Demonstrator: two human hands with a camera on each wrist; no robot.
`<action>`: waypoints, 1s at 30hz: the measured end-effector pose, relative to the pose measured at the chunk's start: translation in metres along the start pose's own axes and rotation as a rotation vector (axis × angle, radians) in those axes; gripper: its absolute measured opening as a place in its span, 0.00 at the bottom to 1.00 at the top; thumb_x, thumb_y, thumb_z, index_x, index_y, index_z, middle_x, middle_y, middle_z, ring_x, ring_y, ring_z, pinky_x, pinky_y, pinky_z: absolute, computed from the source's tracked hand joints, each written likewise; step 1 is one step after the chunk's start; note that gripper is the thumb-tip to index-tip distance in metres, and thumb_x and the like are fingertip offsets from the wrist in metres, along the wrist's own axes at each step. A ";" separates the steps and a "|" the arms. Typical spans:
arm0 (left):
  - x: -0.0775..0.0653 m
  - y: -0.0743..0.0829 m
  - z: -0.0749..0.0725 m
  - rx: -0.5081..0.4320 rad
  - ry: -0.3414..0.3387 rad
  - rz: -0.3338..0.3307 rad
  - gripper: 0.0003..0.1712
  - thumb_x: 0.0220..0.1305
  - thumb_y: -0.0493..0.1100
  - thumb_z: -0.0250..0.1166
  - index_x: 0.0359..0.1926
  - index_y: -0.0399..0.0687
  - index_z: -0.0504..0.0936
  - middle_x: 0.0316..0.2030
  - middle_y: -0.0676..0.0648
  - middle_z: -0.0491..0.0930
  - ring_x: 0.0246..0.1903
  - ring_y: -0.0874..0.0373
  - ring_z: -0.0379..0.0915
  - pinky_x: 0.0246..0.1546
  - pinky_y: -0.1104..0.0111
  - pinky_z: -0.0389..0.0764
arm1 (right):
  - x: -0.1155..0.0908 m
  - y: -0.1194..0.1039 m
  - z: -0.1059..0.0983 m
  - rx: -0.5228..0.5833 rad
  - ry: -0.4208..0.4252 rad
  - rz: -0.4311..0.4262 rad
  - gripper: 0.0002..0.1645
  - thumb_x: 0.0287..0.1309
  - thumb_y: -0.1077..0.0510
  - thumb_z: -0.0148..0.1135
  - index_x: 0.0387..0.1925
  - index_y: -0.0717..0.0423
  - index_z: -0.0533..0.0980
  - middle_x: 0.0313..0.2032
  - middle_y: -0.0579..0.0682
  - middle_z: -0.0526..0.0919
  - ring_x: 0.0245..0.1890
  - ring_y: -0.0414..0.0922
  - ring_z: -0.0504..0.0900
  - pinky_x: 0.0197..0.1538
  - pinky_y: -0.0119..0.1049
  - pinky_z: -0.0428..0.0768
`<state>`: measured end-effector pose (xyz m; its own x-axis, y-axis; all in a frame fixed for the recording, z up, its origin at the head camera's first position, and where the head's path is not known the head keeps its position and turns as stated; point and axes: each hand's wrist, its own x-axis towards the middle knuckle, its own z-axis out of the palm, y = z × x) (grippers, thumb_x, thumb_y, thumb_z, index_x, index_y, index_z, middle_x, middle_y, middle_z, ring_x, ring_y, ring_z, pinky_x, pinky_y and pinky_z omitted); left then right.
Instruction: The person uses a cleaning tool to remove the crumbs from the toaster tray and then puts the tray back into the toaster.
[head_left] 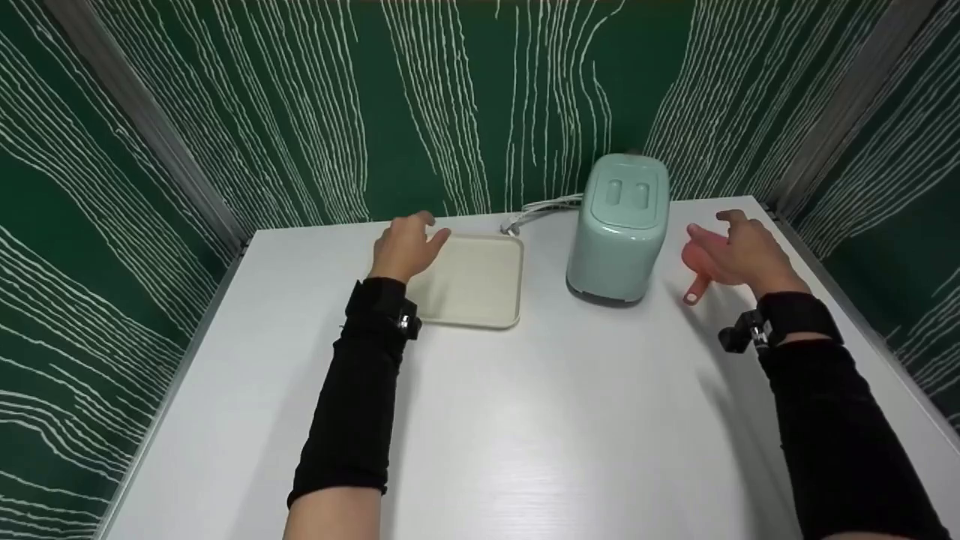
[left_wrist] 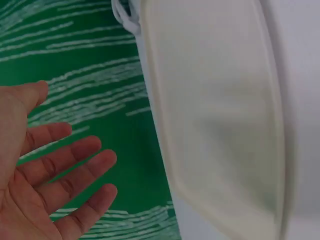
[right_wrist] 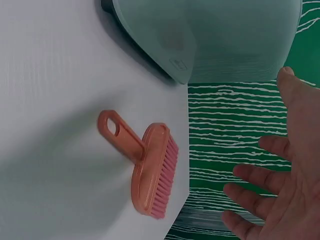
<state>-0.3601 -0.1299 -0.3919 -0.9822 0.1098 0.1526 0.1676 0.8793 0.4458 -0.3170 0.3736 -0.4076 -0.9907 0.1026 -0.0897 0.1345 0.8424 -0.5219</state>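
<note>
Pink-orange hand brush [right_wrist: 149, 175] is being supported by the desk [head_left: 525, 435] right of the toaster [head_left: 619, 262], its handle [right_wrist: 128, 145] turned from the nearer, right grip [head_left: 754, 255], which is being held apart, fingers spread; the left grip [head_left: 406, 245], likewise spread, is being held near the tray [head_left: 480, 281].

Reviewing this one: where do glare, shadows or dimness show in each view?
Head view: pale sheen on the white table, soft shadows beside the left sleeve and right sleeve; left wrist view: a soft-edged shadow on the cream tray; right wrist view: duller light, a broad diffuse shadow left of the brush.
</note>
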 end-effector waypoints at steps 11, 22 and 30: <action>-0.002 0.087 0.029 -0.010 -0.061 0.326 0.25 0.81 0.56 0.62 0.69 0.49 0.79 0.62 0.43 0.84 0.58 0.51 0.84 0.55 0.57 0.87 | -0.024 -0.008 0.031 0.218 0.052 -0.068 0.45 0.73 0.23 0.51 0.57 0.62 0.75 0.36 0.59 0.87 0.36 0.47 0.91 0.49 0.40 0.81; -0.006 0.136 0.065 0.069 -0.050 0.492 0.31 0.80 0.57 0.63 0.76 0.54 0.72 0.66 0.44 0.76 0.62 0.53 0.81 0.61 0.60 0.85 | -0.052 -0.017 0.096 0.374 -0.077 -0.029 0.36 0.77 0.34 0.59 0.52 0.67 0.79 0.29 0.46 0.88 0.30 0.38 0.86 0.35 0.32 0.85; -0.001 0.157 0.083 0.139 -0.025 0.549 0.33 0.79 0.56 0.65 0.79 0.57 0.69 0.74 0.42 0.71 0.69 0.48 0.77 0.64 0.58 0.84 | -0.054 -0.029 0.136 0.711 -0.212 0.085 0.38 0.80 0.40 0.57 0.64 0.73 0.71 0.32 0.45 0.89 0.31 0.34 0.89 0.40 0.30 0.90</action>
<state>-0.3399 0.0465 -0.3957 -0.7558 0.5780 0.3077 0.6436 0.7423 0.1864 -0.2647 0.2713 -0.5030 -0.9604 -0.0122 -0.2785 0.2638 0.2830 -0.9221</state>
